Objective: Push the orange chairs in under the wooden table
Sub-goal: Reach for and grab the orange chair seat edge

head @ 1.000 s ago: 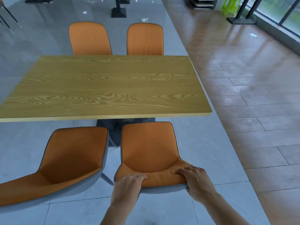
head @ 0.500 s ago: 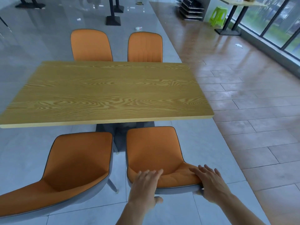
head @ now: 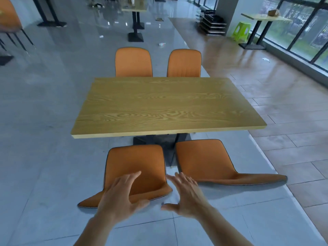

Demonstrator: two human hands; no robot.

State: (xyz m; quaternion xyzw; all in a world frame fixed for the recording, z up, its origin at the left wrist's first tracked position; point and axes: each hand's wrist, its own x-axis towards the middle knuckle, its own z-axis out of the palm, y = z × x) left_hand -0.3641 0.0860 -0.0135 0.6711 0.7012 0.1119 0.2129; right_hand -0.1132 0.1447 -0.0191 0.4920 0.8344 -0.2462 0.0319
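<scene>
The wooden table stands in front of me. Two orange chairs, the far left chair and the far right chair, have their seats hidden under its far edge. The near left chair and the near right chair stand just short of the near edge with their seats showing. My left hand is spread, fingers apart, over the top of the near left chair's backrest. My right hand is open in the gap between the two near chairs. Neither hand holds anything.
Behind stand another pedestal table, a green stool and a window-side table. An orange chair stands at the far left. Grey tile floor lies to the left, brown tile to the right.
Both hands let go of the near right chair's backrest and moved left to the near left chair. My view swung left and rose, so more of the room shows.
</scene>
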